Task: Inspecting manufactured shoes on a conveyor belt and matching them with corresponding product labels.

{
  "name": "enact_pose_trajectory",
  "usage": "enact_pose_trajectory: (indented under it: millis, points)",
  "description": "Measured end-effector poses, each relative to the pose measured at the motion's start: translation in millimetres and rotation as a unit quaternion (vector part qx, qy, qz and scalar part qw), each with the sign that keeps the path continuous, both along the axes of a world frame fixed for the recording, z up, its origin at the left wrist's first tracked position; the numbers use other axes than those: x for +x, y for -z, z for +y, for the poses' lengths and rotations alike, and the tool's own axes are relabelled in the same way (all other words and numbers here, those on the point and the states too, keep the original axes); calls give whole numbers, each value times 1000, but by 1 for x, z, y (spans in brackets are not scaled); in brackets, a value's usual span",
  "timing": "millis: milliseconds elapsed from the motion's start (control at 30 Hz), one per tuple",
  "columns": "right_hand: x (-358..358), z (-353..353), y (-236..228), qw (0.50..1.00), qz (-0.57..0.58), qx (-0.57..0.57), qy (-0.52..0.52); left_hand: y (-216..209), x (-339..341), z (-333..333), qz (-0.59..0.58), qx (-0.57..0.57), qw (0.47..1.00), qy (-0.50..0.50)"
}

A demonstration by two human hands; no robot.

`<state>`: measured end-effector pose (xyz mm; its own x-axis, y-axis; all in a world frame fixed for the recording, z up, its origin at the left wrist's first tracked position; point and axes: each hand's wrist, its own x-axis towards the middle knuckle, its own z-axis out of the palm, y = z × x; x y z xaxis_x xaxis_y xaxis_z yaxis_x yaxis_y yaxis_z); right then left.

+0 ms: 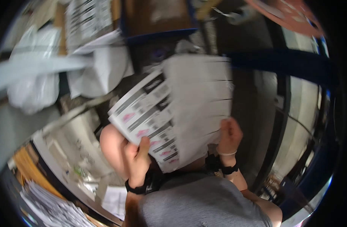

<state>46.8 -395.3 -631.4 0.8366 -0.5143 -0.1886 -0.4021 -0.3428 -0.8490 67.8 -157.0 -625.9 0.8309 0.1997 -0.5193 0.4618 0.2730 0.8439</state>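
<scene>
My left hand (pixel 137 160) grips the lower left edge of a printed label sheet (pixel 146 113), its thumb lying on top. Rows of black bars, barcode-like blocks and small pink pictures cover the sheet. A plain white sheet (pixel 198 106) overlaps its right part, with several short dark lines along the right edge. Whether the two are separate sheets or one folded over, I cannot tell. My right hand (pixel 230 134) has its fingers curled at the white sheet's lower right edge. The papers are above my lap, slightly blurred. Black bands circle both wrists.
Ahead stands a blue-edged box (pixel 162 37) with a brown inside. At the far left are more printed sheets (pixel 88 22) and a white plastic bag (pixel 33 87). A pink perforated plastic piece (pixel 287 15) is at the far right. Stacked papers (pixel 48 206) lie at the near left.
</scene>
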Motion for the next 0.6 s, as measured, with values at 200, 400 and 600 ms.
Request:
enact_pose_trajectory:
  millis: [200, 400, 600]
  points:
    - [-161, -114, -10, 954, 77, 141, 254, -18, 20, -30, -175, 98, 956, 214]
    - [-446, -117, -55, 694, -170, -213, 667, 22, 7, -6, -190, 169, 921, 295]
    - [-610, -92, -88, 360, 361, -335, 793, 11, 23, -6, -77, 192, 905, 371]
